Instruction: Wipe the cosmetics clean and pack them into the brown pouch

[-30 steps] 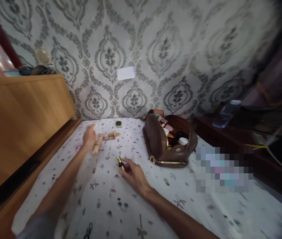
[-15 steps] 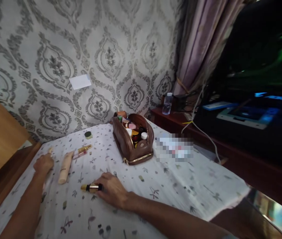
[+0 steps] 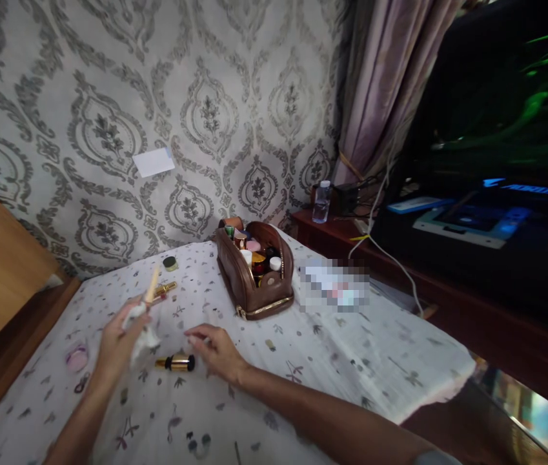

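My left hand (image 3: 119, 336) is raised over the patterned cloth, its fingers closed on a slim beige tube (image 3: 153, 284), seen nearly edge-on. Against the palm there is also something white and blurred (image 3: 144, 334), which I cannot make out. My right hand (image 3: 218, 352) hovers with slightly curled fingers apart and holds nothing. Just left of its fingertips lies a black-and-gold cosmetic tube (image 3: 175, 363). Behind the left hand lies a gold-capped tube (image 3: 164, 289), partly covered. A pink round item (image 3: 77, 357) rests at the left.
An unzipped brown cosmetic bag (image 3: 254, 278), full of small bottles and jars, stands at the centre. A small dark-lidded jar (image 3: 170, 263) is near the wall. A clear bottle (image 3: 322, 203) stands on the reddish ledge, and a white cable (image 3: 402, 268) hangs at the right.
My left hand has moved right and up, and the beige tube has left the cloth. My right hand has let go of the black-and-gold tube and drawn slightly away.
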Motion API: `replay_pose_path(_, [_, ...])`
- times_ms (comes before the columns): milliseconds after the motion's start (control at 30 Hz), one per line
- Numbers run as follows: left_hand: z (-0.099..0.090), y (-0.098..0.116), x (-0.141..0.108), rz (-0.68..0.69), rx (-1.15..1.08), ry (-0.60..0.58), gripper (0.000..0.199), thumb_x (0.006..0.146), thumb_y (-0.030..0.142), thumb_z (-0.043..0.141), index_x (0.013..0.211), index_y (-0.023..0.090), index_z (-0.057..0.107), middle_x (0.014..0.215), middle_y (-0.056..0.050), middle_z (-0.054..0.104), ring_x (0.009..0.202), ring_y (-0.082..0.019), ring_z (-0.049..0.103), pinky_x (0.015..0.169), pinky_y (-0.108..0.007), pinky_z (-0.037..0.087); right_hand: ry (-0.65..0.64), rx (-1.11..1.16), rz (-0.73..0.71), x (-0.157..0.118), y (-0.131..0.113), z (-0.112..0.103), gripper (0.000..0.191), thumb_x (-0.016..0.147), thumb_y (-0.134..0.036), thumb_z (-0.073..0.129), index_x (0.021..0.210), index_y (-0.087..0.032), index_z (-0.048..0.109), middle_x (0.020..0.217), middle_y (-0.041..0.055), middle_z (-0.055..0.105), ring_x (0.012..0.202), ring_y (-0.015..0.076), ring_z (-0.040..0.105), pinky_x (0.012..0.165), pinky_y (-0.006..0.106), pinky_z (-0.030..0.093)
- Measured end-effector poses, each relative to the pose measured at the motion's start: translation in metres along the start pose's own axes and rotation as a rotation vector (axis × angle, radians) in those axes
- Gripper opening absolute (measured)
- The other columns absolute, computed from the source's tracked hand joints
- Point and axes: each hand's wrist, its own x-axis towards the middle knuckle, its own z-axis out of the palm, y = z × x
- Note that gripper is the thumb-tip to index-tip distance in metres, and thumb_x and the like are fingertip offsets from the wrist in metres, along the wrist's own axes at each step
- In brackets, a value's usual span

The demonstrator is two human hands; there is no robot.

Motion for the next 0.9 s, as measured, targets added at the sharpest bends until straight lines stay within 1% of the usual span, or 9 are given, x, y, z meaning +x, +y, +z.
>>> replay_pose_path(67, [0.018, 0.019, -0.031, 0.127, -0.006, -0.122, 0.034, 0.082, 0.05, 0.058, 0.101, 0.024, 0.069, 0.091, -0.002, 0.073, 0.073, -0.021, 0.067, 0.059, -0.028, 0.054, -0.028, 0.228, 0.072, 0.003, -0.001, -0.001, 0.047, 0.085, -0.062, 0.058, 0.104, -0.021, 0.071, 0.087, 0.0037, 0.066, 0.076, 0.0156, 0.061, 0.055, 0.023, 0.044])
replay_pose_path(133, [0.035, 0.031, -0.055, 0.266, 0.013, -0.184, 0.027, 0.087, 0.043, 0.055, 0.101, 0.024, 0.068, 0.096, -0.004, 0.071, 0.084, -0.022, 0.068, 0.068, -0.03, 0.056, -0.053, 0.408, 0.115, 0.005, -0.002, -0.002, 0.058, 0.077, -0.073, 0.061, 0.098, -0.02, 0.07, 0.084, 0.0029, 0.065, 0.073, 0.0151, 0.061, 0.052, 0.022, 0.044])
replay_pose_path(267, [0.054, 0.036, -0.077, 0.473, 0.076, -0.226, 0.025, 0.095, 0.035, 0.048, 0.111, 0.024, 0.064, 0.099, -0.007, 0.068, 0.096, -0.022, 0.067, 0.083, -0.033, 0.055, 0.012, 0.612, 0.216, 0.007, -0.005, -0.005, 0.056, 0.066, -0.073, 0.072, 0.081, -0.019, 0.067, 0.071, -0.0021, 0.06, 0.063, 0.0107, 0.056, 0.051, 0.02, 0.043])
replay_pose_path(367, [0.055, 0.031, -0.081, 0.528, 0.153, -0.252, 0.029, 0.1, 0.032, 0.042, 0.119, 0.024, 0.062, 0.104, -0.007, 0.065, 0.097, -0.02, 0.065, 0.084, -0.031, 0.054, 0.02, 0.726, 0.285, 0.007, -0.006, -0.007, 0.052, 0.062, -0.066, 0.08, 0.079, -0.019, 0.064, 0.068, -0.0043, 0.058, 0.059, 0.0096, 0.055, 0.053, 0.021, 0.045])
replay_pose_path(467, [0.053, 0.026, -0.082, 0.584, 0.235, -0.216, 0.035, 0.102, 0.028, 0.034, 0.124, 0.023, 0.062, 0.108, -0.008, 0.062, 0.096, -0.019, 0.064, 0.082, -0.031, 0.054, -0.031, 0.809, 0.309, 0.009, -0.004, -0.007, 0.05, 0.062, -0.06, 0.083, 0.083, -0.019, 0.062, 0.07, -0.0043, 0.061, 0.06, 0.0102, 0.058, 0.055, 0.022, 0.049])
replay_pose_path(600, [0.053, 0.02, -0.085, 0.624, 0.362, -0.156, 0.038, 0.101, 0.026, 0.035, 0.129, 0.022, 0.06, 0.106, -0.009, 0.059, 0.09, -0.019, 0.062, 0.074, -0.03, 0.053, -0.037, 0.848, 0.336, 0.009, 0.0, -0.006, 0.047, 0.063, -0.054, 0.085, 0.087, -0.019, 0.066, 0.07, -0.0037, 0.062, 0.059, 0.0095, 0.059, 0.058, 0.023, 0.052])
replay_pose_path(700, [0.054, 0.018, -0.084, 0.622, 0.355, -0.16, 0.036, 0.1, 0.026, 0.037, 0.127, 0.021, 0.06, 0.1, -0.008, 0.059, 0.09, -0.019, 0.06, 0.076, -0.03, 0.052, -0.023, 0.851, 0.34, 0.007, -0.002, -0.005, 0.045, 0.062, -0.049, 0.087, 0.089, -0.018, 0.069, 0.075, -0.0014, 0.067, 0.064, 0.0105, 0.061, 0.063, 0.025, 0.054])
replay_pose_path(800, [0.052, 0.018, -0.082, 0.592, 0.347, -0.151, 0.032, 0.1, 0.027, 0.038, 0.12, 0.021, 0.063, 0.099, -0.007, 0.057, 0.09, -0.02, 0.059, 0.078, -0.031, 0.052, -0.112, 0.821, 0.302, 0.003, -0.008, -0.003, 0.039, 0.065, -0.042, 0.087, 0.092, -0.017, 0.072, 0.082, 0.0005, 0.07, 0.072, 0.0115, 0.063, 0.072, 0.026, 0.053])
replay_pose_path(900, [0.051, 0.019, -0.078, 0.568, 0.395, -0.073, 0.031, 0.1, 0.027, 0.037, 0.109, 0.022, 0.067, 0.109, -0.009, 0.055, 0.101, -0.022, 0.056, 0.083, -0.034, 0.052, -0.243, 0.774, 0.258, -0.002, -0.015, -0.002, 0.036, 0.068, -0.039, 0.084, 0.095, -0.018, 0.073, 0.08, -0.0002, 0.068, 0.074, 0.0111, 0.062, 0.071, 0.024, 0.051])
